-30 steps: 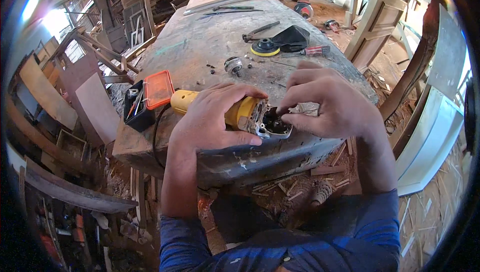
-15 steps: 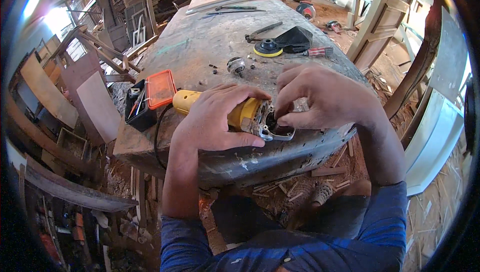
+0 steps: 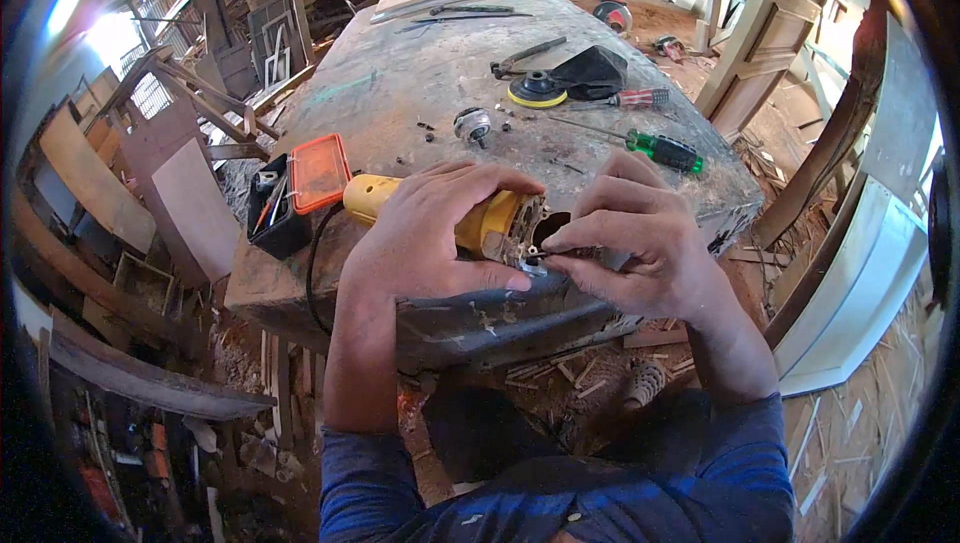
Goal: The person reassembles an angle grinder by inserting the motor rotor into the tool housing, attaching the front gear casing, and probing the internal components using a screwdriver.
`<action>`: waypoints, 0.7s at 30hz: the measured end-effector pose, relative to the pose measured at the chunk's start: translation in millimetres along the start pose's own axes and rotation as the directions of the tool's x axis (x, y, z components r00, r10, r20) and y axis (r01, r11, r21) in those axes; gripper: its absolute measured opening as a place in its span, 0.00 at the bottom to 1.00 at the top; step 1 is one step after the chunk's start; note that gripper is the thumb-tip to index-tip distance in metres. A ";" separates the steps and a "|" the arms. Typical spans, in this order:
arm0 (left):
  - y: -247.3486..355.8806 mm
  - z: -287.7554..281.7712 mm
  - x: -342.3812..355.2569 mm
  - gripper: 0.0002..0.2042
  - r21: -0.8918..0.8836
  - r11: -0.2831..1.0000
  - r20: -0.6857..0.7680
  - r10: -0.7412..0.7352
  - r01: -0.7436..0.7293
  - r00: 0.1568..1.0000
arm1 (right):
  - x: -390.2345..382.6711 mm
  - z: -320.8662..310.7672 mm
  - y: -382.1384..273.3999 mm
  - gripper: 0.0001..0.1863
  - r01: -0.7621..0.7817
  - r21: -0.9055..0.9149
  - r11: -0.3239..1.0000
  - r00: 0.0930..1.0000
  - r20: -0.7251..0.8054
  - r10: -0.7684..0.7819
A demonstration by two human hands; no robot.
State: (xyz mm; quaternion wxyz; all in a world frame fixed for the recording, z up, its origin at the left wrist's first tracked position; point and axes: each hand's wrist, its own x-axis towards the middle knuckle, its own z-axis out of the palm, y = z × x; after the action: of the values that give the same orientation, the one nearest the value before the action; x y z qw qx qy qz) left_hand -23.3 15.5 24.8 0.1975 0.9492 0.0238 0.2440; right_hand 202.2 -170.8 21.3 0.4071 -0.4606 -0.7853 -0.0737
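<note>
A yellow power tool [image 3: 372, 195], which looks like a grinder with its head opened, lies near the table's front edge. My left hand [image 3: 420, 223] wraps over its body, thumb along the near side. The bare metal housing [image 3: 521, 233] faces right. At its near corner my right hand [image 3: 640, 238] pinches thumb and forefinger together on something small and dark, too covered to name. Beyond the tool sits a round metal gear head [image 3: 472, 126] with several small screws [image 3: 428, 135] around it. A green-and-black screwdriver [image 3: 668, 151] lies just past my right hand.
Farther back lie a black pad with a yellow rim [image 3: 537, 91], a black guard [image 3: 590, 73], a red-handled screwdriver [image 3: 640, 98] and pliers [image 3: 530, 58]. A black box with an orange lid [image 3: 320, 173] stands left. A cord [image 3: 313, 273] hangs over the table edge.
My right hand has come nearer and lower, from over the housing opening to its near corner, uncovering the green screwdriver. My left hand stays on the tool.
</note>
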 end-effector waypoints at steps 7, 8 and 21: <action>-0.8 1.8 -1.5 0.45 0.001 1.000 -0.014 -0.007 0.007 1.000 | 0.0 6.3 -6.8 0.12 -0.022 -0.031 0.999 0.998 -0.051 0.020; -1.5 2.5 -1.5 0.45 0.003 1.000 -0.018 0.002 -0.002 1.000 | -0.2 7.6 -7.4 0.11 -0.027 -0.043 0.999 0.998 -0.057 0.025; 2.4 0.5 -0.7 0.44 0.013 0.999 -0.020 -0.029 0.030 0.999 | 21.1 -2.2 -28.4 0.07 -0.064 -0.105 0.992 0.986 0.148 0.079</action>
State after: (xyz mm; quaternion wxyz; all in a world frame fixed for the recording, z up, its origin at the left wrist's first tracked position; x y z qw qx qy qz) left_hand -23.9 13.1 25.0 0.1945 0.9475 0.0414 0.2504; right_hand 176.1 -174.0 45.0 0.3249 -0.5127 -0.7923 -0.0627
